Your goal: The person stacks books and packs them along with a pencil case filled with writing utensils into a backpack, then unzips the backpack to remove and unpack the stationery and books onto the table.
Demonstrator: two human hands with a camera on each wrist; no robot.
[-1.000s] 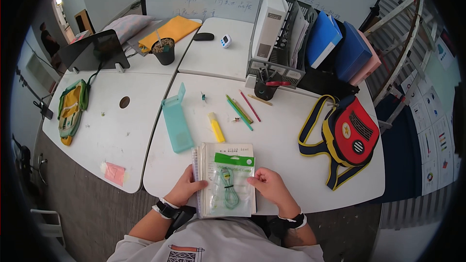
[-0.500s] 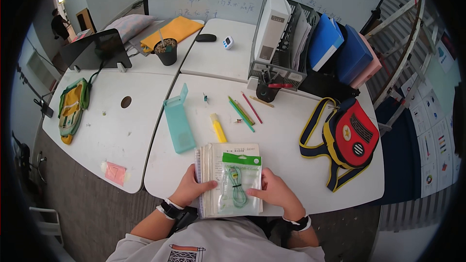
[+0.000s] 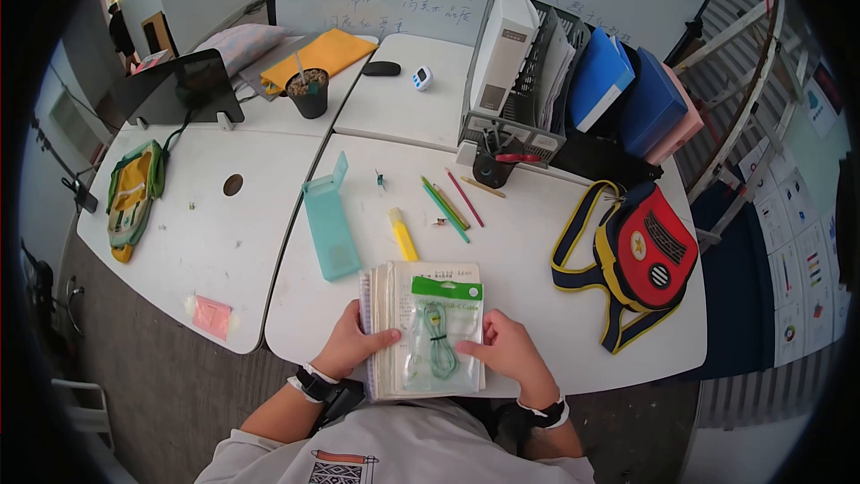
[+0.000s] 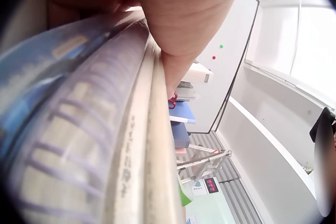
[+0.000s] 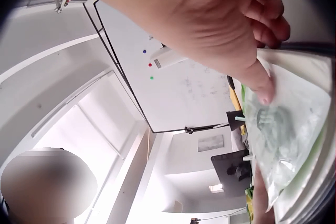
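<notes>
A stack of books [image 3: 383,341] lies at the table's near edge, a spiral-bound notebook [image 4: 68,145] at its lower left side. On top is a clear packet with a green header [image 3: 446,289], holding a coiled pale green cable [image 3: 439,341]. My left hand [image 3: 354,342] grips the stack's left side, thumb on the top page and fingers hidden beneath. My right hand [image 3: 509,350] holds the right side, its thumb pressing on the packet and its other fingers curled at the books' edge, as the right wrist view shows [image 5: 265,19].
Beyond the books lie a yellow highlighter [image 3: 402,235], an open teal pencil case [image 3: 330,231] and several colored pencils [image 3: 445,209]. A red bag [image 3: 647,246] sits at right, near a pen holder [image 3: 494,167] and file rack [image 3: 515,130]. A potted plant [image 3: 308,94] stands farther back.
The packet has shifted slightly right on the books. My right hand has closed in on the stack's right side, thumb now farther over the packet. My left hand keeps its grip.
</notes>
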